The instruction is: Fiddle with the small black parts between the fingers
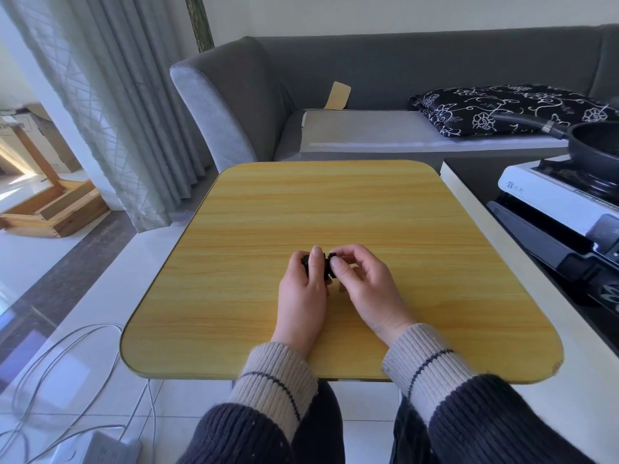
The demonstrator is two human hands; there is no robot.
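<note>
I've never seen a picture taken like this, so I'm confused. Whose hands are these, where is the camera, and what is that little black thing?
The camera sits on a person's head and looks forward and down, so you see what that person sees. There is only this one picture. The two hands belong to that person, with striped knitted sleeves at the bottom. The left hand and the right hand meet in the middle, and their fingers curl round a small black object. It is mostly hidden, so I cannot tell what it is. The hands are over a yellow wooden table. Behind it stands a grey sofa with a black flowered cushion. At the right, a black pan sits on a white stove.
</note>
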